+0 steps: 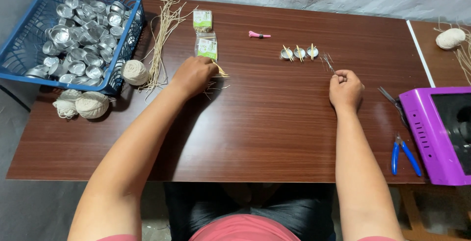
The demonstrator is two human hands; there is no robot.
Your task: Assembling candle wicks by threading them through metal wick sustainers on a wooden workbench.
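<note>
from up here i see my left hand (194, 74) curled over a small heap of thin sticks (219, 72) on the brown surface (265, 123), just below two little clear packets (206, 48) with green labels. the fingers are bent down onto the heap, but i cannot tell whether they have pinched a stick or only rest on them. my right hand (346, 89) lies well apart to the right, fingers closed narrow on something fine and wiry (327, 64) that pokes up from the fingertips; it is too thin to make out clearly.

the sticks look very light, stiff and easy to snap, i judge, so a pinch near the middle with thumb and forefinger would suit, not a squeeze at the tip. they would roll and scatter if nudged. the wiry piece seems springy and slight, best held close to its end.

above my right hand stand three small metal cups (299, 52) in a row, each with a stick laid across it. a pink tool (258, 35) lies above them. a blue basket (125, 40) of empty metal cups sits at the far left, balls of string (91, 104) beside it, and loose straw-coloured strands (164, 40) next to it. blue-handled pliers (405, 153) lie near a purple machine (427, 133) on the right.
</note>
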